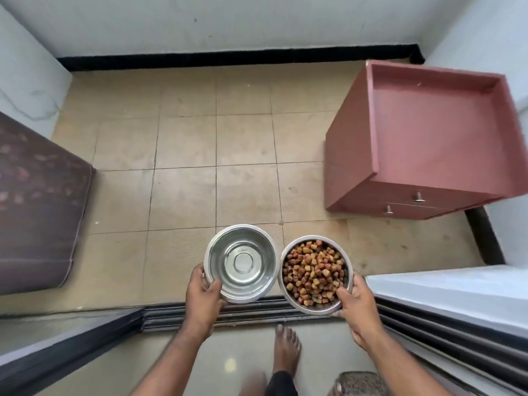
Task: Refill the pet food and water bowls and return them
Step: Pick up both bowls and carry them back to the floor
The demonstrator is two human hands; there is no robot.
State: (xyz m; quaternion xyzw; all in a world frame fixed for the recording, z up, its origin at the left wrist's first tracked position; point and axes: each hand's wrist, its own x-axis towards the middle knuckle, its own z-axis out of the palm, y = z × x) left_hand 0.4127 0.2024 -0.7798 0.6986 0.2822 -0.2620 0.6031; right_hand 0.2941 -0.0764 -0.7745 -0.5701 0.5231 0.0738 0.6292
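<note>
I hold two steel bowls side by side in front of me, above the sliding-door track. My left hand (203, 292) grips the near left rim of the water bowl (241, 262), which looks to hold clear water, its base ring showing through. My right hand (355, 302) grips the near right rim of the food bowl (314, 274), thumb inside the rim. That bowl is heaped with brown and tan kibble (313, 271). The two rims almost touch.
Beyond the door track (251, 310) lies a beige tiled balcony floor (214, 167). A pink drawer cabinet (414, 144) stands at the right, a dark patterned mattress (37, 207) leans at the left. White walls close the far side. My bare foot (285, 347) stands just inside.
</note>
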